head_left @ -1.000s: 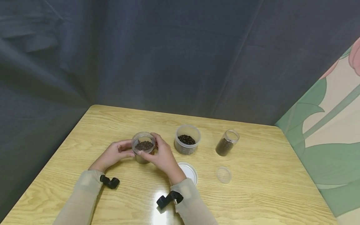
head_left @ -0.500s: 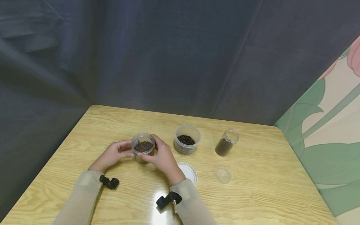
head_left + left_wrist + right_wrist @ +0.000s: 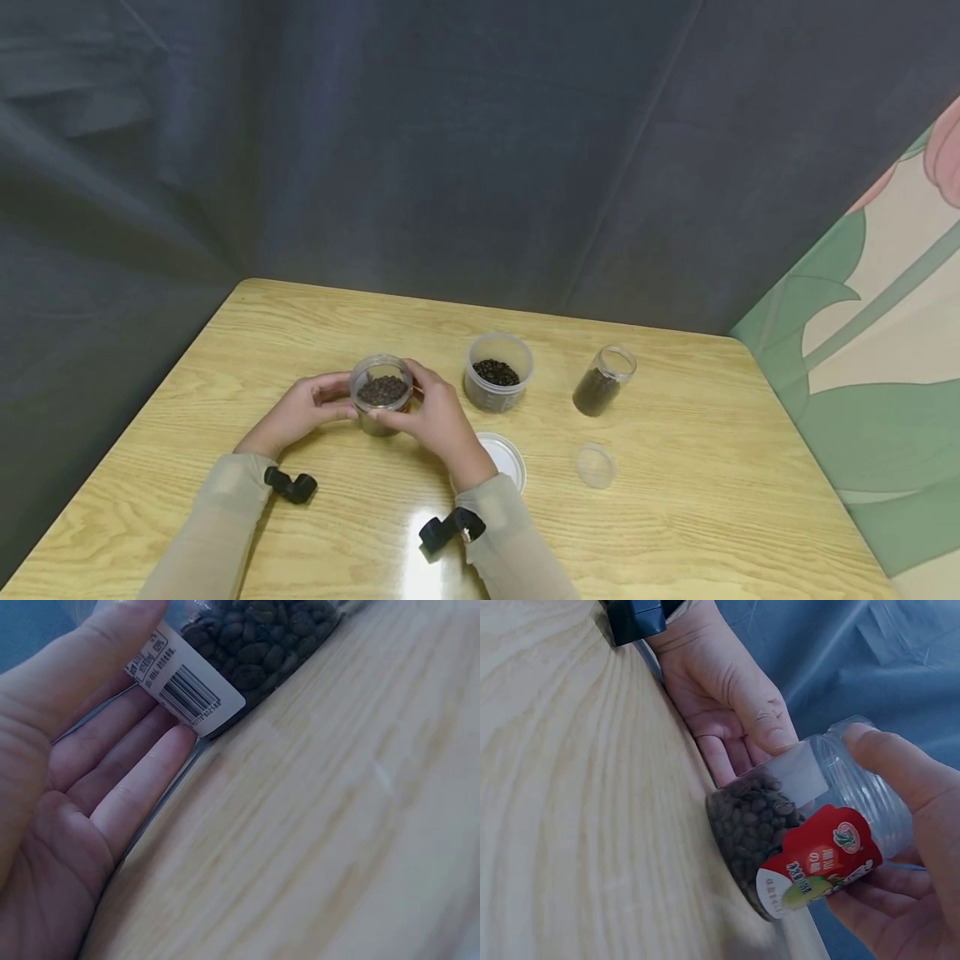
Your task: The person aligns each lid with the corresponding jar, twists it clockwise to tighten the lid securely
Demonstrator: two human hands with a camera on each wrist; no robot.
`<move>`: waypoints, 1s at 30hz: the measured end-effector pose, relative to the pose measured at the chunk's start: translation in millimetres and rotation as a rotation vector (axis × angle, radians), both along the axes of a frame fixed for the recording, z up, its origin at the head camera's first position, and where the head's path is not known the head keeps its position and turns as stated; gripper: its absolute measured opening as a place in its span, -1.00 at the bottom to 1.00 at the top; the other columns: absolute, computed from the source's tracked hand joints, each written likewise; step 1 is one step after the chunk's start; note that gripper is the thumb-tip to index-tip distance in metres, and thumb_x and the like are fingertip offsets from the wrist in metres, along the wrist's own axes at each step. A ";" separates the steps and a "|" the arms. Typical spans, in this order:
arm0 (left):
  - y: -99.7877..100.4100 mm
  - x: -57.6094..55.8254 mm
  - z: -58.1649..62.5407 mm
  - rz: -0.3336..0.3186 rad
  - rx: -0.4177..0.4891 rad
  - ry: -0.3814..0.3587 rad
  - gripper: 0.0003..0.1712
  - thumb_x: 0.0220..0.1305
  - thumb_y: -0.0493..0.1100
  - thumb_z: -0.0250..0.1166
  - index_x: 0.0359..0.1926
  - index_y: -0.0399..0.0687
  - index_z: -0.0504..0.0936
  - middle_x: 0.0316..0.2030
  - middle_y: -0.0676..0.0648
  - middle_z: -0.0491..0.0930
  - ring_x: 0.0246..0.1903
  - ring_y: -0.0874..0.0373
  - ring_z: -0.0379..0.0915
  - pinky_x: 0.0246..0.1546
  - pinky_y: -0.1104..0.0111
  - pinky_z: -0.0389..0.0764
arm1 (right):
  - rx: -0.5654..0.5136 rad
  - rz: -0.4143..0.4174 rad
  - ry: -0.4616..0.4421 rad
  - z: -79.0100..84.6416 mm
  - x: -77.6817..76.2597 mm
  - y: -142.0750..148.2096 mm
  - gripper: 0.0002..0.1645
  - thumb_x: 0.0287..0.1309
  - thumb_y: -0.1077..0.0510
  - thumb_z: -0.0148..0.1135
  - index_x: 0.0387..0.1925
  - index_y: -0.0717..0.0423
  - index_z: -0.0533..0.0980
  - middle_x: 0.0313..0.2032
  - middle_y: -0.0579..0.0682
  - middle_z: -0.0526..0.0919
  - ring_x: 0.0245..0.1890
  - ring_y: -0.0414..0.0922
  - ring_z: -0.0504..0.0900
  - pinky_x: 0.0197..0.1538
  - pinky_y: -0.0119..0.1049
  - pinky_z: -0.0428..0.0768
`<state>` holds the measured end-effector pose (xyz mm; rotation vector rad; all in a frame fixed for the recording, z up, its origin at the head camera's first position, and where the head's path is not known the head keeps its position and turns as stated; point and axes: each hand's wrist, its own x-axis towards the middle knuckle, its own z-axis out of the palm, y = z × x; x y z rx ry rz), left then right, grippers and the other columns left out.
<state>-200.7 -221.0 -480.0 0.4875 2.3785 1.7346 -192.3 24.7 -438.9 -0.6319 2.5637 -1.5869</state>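
Note:
A clear jar [image 3: 377, 426] partly filled with dark coffee beans [image 3: 748, 821] stands on the table, lidless, between both hands. My left hand [image 3: 302, 410] holds its left side, thumb by the barcode label [image 3: 196, 697] and fingers round behind. From the right, my right hand [image 3: 437, 419] grips it near the threaded neck, thumb in front. A red and white label [image 3: 826, 851] shows on the jar's wall in the right wrist view.
Right of the jar stands a translucent tub [image 3: 495, 400] holding dark beans. Further right is a slimmer clear jar [image 3: 597, 393] of dark contents. A white lid [image 3: 504, 457], partly hidden by the right wrist, and a clear lid [image 3: 596, 465] lie on the wooden table [image 3: 690, 483].
Hardly anything differs: both hands keep their hold on the jar, which has shifted very slightly. The other containers and lids stay where they were.

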 end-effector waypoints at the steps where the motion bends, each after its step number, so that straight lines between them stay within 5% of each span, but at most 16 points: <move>1: 0.1 -0.1 -0.1 0.000 0.002 -0.001 -0.31 0.24 -0.23 0.46 0.35 -0.35 0.45 0.26 -0.33 0.50 0.25 -0.29 0.42 0.13 0.54 0.55 | 0.003 0.000 0.000 0.3 0.0 0.0 -0.02 0.05 0.00 0.60 0.44 0.13 0.34 0.28 0.13 0.54 0.26 0.00 0.54 0.29 -0.26 0.56; 8: 1.3 -0.3 0.4 -0.006 0.011 -0.004 -0.30 0.23 -0.24 0.46 0.35 -0.35 0.45 0.26 -0.33 0.50 0.25 -0.29 0.42 0.13 0.53 0.56 | 0.019 -0.011 -0.031 2.8 1.7 1.4 0.07 0.02 -0.01 0.61 0.48 0.16 0.26 0.29 0.16 0.50 0.28 0.03 0.52 0.32 -0.22 0.53; 14: 1.4 0.1 0.8 -0.009 0.011 0.001 -0.31 0.24 -0.25 0.45 0.35 -0.36 0.46 0.26 -0.34 0.51 0.25 -0.30 0.42 0.12 0.51 0.57 | -0.032 0.000 -0.048 0.8 1.0 2.0 0.13 0.16 -0.14 0.48 0.59 -0.05 0.06 0.28 0.17 0.51 0.28 0.01 0.51 0.36 -0.09 0.51; 21: 2.1 -0.7 1.1 -0.016 0.007 0.005 -0.31 0.25 -0.25 0.45 0.35 -0.37 0.45 0.25 -0.34 0.51 0.24 -0.31 0.42 0.12 0.52 0.57 | 0.026 -0.049 -0.027 3.7 3.6 -1.5 -0.03 0.16 -0.30 0.42 0.50 -0.19 0.25 0.29 0.05 0.48 0.24 -0.02 0.51 0.22 -0.07 0.61; 30: 2.6 -0.2 0.0 -0.017 0.001 0.001 -0.30 0.26 -0.24 0.44 0.36 -0.38 0.42 0.27 -0.36 0.48 0.27 -0.32 0.40 0.12 0.56 0.53 | 0.020 -0.068 -0.050 6.0 4.6 -4.7 -0.05 0.10 -0.21 0.49 0.46 -0.08 0.33 0.24 0.10 0.48 0.16 0.06 0.55 0.15 -0.06 0.65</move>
